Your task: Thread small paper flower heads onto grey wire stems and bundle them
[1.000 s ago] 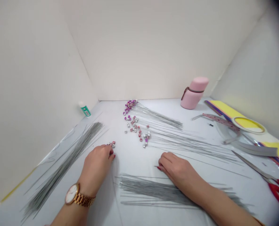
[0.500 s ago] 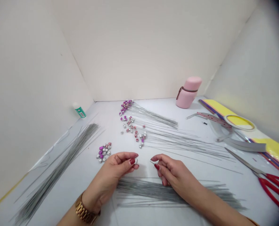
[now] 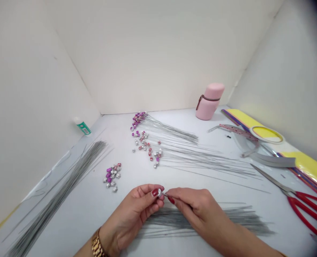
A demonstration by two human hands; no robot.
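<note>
Between thumb and fingers, my left hand (image 3: 142,205) pinches a small silver paper star (image 3: 160,193). My right hand (image 3: 193,203) is closed on a thin wire, its short tip meeting the star; the rest of the wire is hidden by the hand. Beneath both hands lies a bundle of grey wires (image 3: 244,217). A small heap of silver, purple and pink stars (image 3: 112,175) rests left of my left hand. Farther back, stars on wire stems (image 3: 201,157) lie spread out, and a gathered bunch with purple stars (image 3: 138,119) sits behind them.
Another wire bundle (image 3: 67,189) lies along the left. On the right are red-handled scissors (image 3: 289,192), a roll of tape (image 3: 267,135), grey strips (image 3: 276,161) and yellow sheets (image 3: 316,169). A pink flask (image 3: 210,101) stands at the back; a glue stick (image 3: 82,126) is at the left wall.
My hands have come together: the wire tip in my right hand now meets the star in my left, where a gap was before. The whole view has shifted slightly.
</note>
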